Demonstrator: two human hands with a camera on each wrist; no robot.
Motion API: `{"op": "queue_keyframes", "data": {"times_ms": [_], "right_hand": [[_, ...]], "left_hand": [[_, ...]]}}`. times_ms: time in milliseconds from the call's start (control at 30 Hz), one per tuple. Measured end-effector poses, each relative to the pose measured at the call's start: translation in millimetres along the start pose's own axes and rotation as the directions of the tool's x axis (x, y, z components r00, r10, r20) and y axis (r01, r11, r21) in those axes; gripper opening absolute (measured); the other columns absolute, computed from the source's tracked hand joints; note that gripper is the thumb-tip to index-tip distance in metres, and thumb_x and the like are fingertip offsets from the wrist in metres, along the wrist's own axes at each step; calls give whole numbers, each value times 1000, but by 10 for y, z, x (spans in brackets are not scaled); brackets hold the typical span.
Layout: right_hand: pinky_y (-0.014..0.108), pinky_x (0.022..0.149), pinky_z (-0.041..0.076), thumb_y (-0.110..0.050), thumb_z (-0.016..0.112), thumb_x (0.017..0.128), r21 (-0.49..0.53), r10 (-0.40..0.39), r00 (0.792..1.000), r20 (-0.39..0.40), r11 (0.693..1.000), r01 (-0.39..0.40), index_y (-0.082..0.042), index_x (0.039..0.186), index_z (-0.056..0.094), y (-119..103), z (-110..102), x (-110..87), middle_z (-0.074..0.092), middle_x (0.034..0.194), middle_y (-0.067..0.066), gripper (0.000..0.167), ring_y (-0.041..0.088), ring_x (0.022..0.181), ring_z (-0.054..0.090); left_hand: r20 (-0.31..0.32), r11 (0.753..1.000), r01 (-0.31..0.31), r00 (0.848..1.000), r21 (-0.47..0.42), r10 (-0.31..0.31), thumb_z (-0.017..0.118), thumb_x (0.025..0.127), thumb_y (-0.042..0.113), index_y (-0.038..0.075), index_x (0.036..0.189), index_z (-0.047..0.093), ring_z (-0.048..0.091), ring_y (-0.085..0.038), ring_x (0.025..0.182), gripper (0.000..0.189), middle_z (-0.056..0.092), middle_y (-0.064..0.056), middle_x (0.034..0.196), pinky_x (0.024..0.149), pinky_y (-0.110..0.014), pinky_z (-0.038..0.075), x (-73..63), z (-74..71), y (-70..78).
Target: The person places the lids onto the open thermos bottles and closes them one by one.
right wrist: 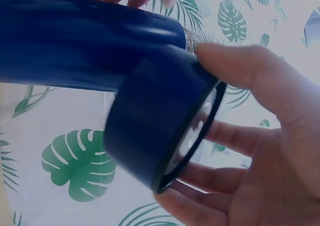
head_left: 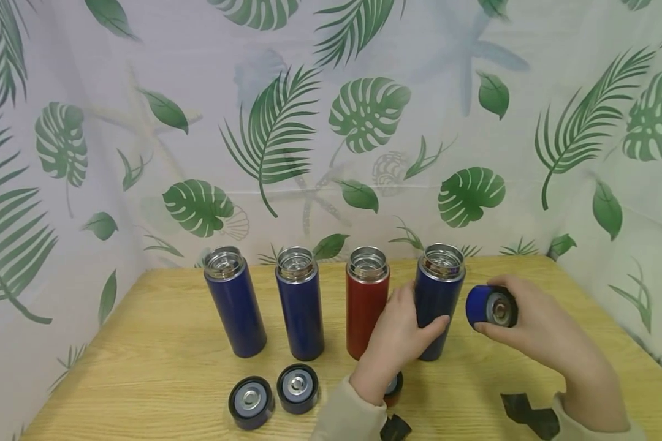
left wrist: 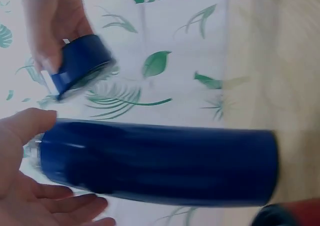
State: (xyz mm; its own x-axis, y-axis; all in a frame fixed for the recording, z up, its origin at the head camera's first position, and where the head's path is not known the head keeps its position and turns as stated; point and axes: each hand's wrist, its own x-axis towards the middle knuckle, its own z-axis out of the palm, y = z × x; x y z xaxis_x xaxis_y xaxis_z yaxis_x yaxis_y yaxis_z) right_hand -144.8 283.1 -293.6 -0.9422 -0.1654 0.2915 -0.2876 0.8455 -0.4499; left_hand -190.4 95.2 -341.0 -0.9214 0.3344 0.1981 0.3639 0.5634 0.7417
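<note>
Between thumb and fingers, my right hand (head_left: 535, 318) holds a blue bottle lid (head_left: 477, 306) up off the table, its lined inner side facing the head camera. Just left of it stands an uncapped dark blue bottle (head_left: 440, 300), upright, its steel mouth exposed. My left hand (head_left: 403, 324) is beside this bottle, thumb and loosely extended fingers apart on either side of it. In the left wrist view the bottle (left wrist: 160, 166) shows nearly whole past that thumb. The right wrist view has the lid (right wrist: 155, 116) overlapping the bottle.
An uncapped red bottle (head_left: 364, 306) and two uncapped blue bottles (head_left: 300, 312) (head_left: 237, 312) stand to the left in a row. Two lids (head_left: 251, 401) (head_left: 298, 388) lie inner side up in front; another lid (head_left: 394, 392) is partly hidden by my left forearm. A leaf-print cloth (head_left: 309, 153) hangs behind the wooden table (head_left: 160, 343).
</note>
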Motion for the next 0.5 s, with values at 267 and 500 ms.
{"op": "queue_keyframes", "data": {"times_ms": [267,500], "right_hand": [[52,68,44,-29,74,71,9,50,986,-157,999,-49,10,114,42,-37,9,-6,50,104,28,66,42,88,50],[59,74,40,-31,71,74,91,143,965,-219,988,-126,9,118,35,-95,2,2,45,109,31,70,51,95,46]], "left_hand": [[-73,985,-31,997,-171,19,67,77,38,7,134,28,41,-15,116,76,39,-4,129,94,-35,37,110,232,-170],[-58,957,-20,998,-289,3,70,75,33,9,136,26,40,-16,118,79,36,-4,134,95,-34,36,172,357,-307]]}}
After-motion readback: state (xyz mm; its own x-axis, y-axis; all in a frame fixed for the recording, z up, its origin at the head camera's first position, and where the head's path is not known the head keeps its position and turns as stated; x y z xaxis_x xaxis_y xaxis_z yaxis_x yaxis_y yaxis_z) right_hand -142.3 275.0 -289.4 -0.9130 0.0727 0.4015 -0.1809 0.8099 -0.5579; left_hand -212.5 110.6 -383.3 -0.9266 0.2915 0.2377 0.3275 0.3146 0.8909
